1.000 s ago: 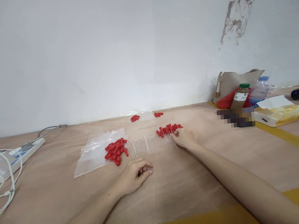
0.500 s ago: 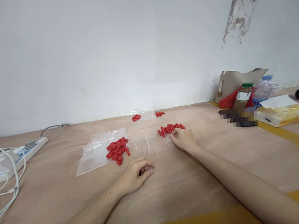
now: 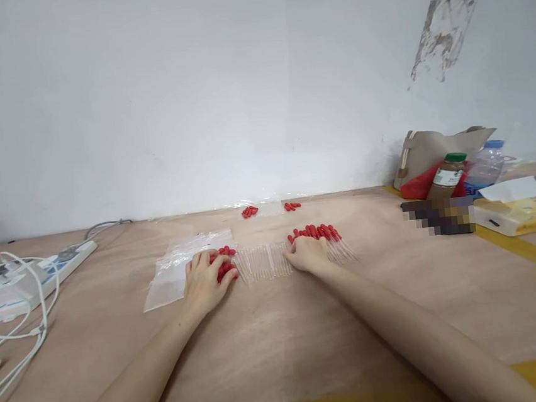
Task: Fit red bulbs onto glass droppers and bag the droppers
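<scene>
My left hand [image 3: 204,283] rests over a pile of red rubber dropper bulbs [image 3: 227,251], its thumb and fingers apart around some of them. Part of that pile is hidden under the hand. At the right end of a row of thin clear dropper tubes [image 3: 264,262], my right hand [image 3: 307,254] has its fingertips pinched on a tube; the exact grip is partly covered. Beyond and beside the right hand lie droppers with red bulbs fitted [image 3: 324,231], side by side, their clear stems pointing toward me.
A clear plastic bag [image 3: 166,275] lies under the left pile. Smaller groups of red bulbs [image 3: 250,211] lie near the wall. At left are a power strip [image 3: 72,261] and white cables [image 3: 41,311]; at right, a bottle [image 3: 446,177], a bag [image 3: 433,147] and a tissue pack [image 3: 515,212].
My left hand has moved forward and left onto the red bulbs. My right hand has shifted left from the fitted droppers to the row of clear tubes. The view has turned slightly.
</scene>
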The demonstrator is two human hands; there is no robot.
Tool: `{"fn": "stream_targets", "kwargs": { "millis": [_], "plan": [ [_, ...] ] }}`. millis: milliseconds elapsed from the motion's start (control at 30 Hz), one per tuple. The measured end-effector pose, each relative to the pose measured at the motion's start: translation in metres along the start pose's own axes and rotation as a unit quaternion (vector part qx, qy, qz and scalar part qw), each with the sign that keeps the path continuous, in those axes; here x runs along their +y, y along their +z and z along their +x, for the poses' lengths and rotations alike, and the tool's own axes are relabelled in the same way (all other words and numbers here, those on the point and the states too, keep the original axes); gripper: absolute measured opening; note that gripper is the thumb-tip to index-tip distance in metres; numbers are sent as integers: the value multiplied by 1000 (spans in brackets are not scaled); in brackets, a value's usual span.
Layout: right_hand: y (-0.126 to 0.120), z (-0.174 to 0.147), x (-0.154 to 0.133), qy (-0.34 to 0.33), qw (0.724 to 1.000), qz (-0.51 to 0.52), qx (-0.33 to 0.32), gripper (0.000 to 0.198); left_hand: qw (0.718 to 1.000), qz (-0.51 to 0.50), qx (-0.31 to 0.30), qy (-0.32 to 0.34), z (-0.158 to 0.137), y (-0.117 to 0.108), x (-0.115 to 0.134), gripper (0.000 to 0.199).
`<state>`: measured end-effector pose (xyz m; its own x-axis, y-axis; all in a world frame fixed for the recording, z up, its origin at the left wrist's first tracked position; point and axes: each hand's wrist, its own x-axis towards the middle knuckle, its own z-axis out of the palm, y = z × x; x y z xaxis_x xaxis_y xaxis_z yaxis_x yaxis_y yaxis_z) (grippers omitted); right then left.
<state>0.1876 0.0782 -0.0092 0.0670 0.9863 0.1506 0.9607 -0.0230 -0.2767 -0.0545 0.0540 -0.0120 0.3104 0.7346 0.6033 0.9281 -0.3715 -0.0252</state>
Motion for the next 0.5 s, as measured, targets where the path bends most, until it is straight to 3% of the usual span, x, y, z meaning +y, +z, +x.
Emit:
{"fn": "stream_targets", "kwargs": {
  "millis": [200, 500],
  "plan": [
    [-1, 8, -8, 24, 999, -14, -26, 32, 998, -20, -51, 8, -2, 9, -3, 24],
    [0, 14, -15, 20, 998, -8, -53, 28, 996, -56, -60, 31, -2, 15, -7, 22]
  ]
}}
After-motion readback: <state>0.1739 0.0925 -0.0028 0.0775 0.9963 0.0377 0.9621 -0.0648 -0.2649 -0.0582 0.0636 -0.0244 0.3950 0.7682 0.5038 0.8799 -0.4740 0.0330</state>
